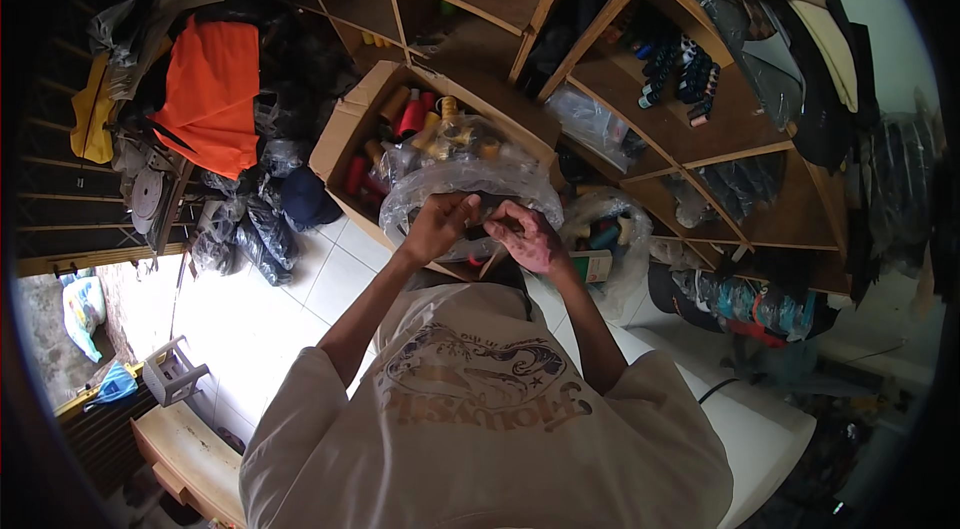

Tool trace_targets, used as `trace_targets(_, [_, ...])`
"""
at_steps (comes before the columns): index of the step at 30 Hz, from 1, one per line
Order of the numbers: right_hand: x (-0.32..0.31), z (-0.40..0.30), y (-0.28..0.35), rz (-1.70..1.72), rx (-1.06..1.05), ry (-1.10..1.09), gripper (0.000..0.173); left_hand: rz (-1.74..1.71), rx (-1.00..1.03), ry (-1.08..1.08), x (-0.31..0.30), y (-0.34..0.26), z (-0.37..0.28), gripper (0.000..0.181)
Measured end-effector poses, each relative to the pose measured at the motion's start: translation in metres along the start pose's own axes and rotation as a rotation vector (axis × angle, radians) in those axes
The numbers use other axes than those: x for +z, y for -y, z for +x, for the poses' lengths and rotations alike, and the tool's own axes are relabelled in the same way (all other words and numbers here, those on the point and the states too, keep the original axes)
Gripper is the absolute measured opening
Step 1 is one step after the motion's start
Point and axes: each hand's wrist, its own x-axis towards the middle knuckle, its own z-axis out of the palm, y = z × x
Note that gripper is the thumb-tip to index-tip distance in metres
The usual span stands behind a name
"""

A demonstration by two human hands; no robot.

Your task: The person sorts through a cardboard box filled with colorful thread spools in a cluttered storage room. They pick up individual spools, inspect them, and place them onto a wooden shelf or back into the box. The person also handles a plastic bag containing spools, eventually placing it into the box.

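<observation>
A clear plastic bag (469, 176) bulges over the near side of an open cardboard box (352, 105). Both hands are at the bag, close together. My left hand (442, 225) has its thumb and forefinger brought together. My right hand (529, 236) faces it with curled fingers. Something dark lies between the fingertips, too unclear to name, and whether either hand grips it or the plastic does not show. Inside the box are red thread spools (411, 116) and yellow thread cones (448, 108), some seen through plastic.
Another clear bag (630, 229) with spools and a small box (592, 266) stands at right. Wooden shelving (712, 135) holds dark thread spools (686, 71). Orange cloth (214, 93), wrapped bundles (262, 236) and a dark blue cap (309, 197) are at left. A grey stool (176, 371) stands on the tiles.
</observation>
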Motion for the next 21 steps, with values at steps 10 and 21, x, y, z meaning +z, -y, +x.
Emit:
trace_targets(10, [0.008,0.003,0.010,0.758,0.223,-0.067,0.018,-0.485,-0.337,0.080,0.007,0.005,-0.014,0.030])
trace_targets(21, [0.006,0.006,-0.006,0.326,0.154,-0.361,0.016,-0.274,-0.343,0.068,0.024,0.001,-0.019,0.035])
